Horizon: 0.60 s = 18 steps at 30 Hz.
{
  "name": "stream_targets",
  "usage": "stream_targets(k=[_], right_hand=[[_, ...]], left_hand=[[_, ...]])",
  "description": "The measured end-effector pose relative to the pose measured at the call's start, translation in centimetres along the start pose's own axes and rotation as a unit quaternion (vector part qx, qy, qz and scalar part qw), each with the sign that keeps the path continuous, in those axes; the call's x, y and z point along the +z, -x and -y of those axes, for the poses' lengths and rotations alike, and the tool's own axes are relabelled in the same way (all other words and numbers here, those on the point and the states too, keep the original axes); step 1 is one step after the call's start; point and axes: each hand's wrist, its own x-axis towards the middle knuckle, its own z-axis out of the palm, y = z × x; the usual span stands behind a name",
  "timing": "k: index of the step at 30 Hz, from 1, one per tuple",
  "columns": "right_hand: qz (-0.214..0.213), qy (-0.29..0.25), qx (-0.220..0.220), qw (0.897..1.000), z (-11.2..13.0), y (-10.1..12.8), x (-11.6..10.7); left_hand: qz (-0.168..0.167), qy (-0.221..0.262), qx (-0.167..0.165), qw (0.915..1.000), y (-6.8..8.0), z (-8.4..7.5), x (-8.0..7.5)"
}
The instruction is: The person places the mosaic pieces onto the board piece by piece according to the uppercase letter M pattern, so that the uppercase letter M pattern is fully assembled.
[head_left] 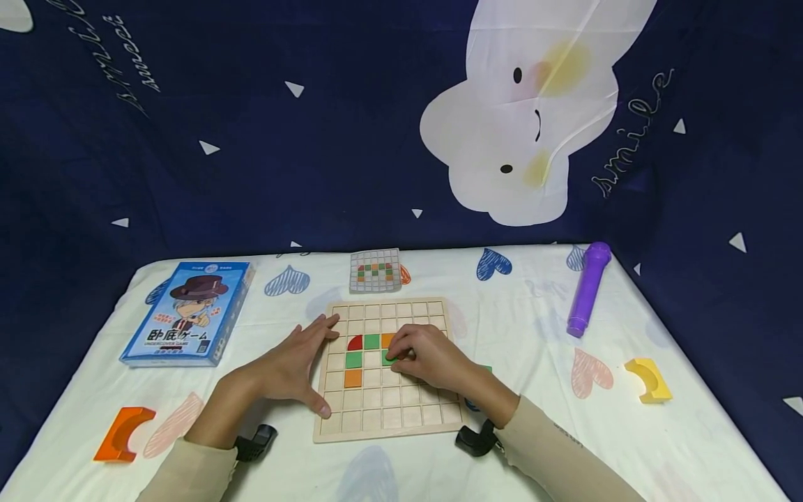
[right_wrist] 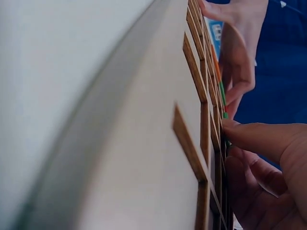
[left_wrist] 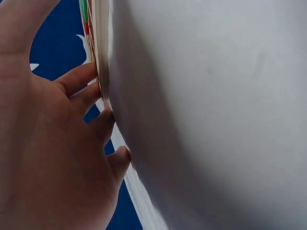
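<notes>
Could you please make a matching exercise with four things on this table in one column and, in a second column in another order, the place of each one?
Things:
1. purple marker
2. blue game box
3. orange curved block
4. yellow curved block

Places:
A. near the left front corner of the table
B. far right of the wooden grid board, lying at a slant
C. left of the board, towards the back
D. right side of the table, nearer the front than the marker

Pairs: 1-B, 2-C, 3-A, 4-D
</notes>
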Motion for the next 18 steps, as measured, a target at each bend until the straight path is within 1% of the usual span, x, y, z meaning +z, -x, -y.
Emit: stream_targets(k=[5, 11, 14, 18], right_hand=[[0.006, -0.015, -0.004, 1.0, -0.1, 0.0, -0.3], [0.014, -0.042, 0.0, 0.999, -0.5, -0.2, -1.4], [0.015, -0.035, 0.008, 0.999, -0.5, -0.2, -2.2], [0.004, -0.026, 0.002, 1.0, -0.7, 0.0, -3.8]], left_hand=[[-0.001, 0.002, -0.001, 1.0, 0.0, 0.0, 0.0], [-0.003, -0.002, -0.001, 1.0, 0.0, 0.0, 0.0], [-0.005, -0.005, -0.001, 1.0, 0.0, 0.0, 0.0], [-0.008, -0.007, 0.005, 0.9999, 0.2, -0.1, -0.1]])
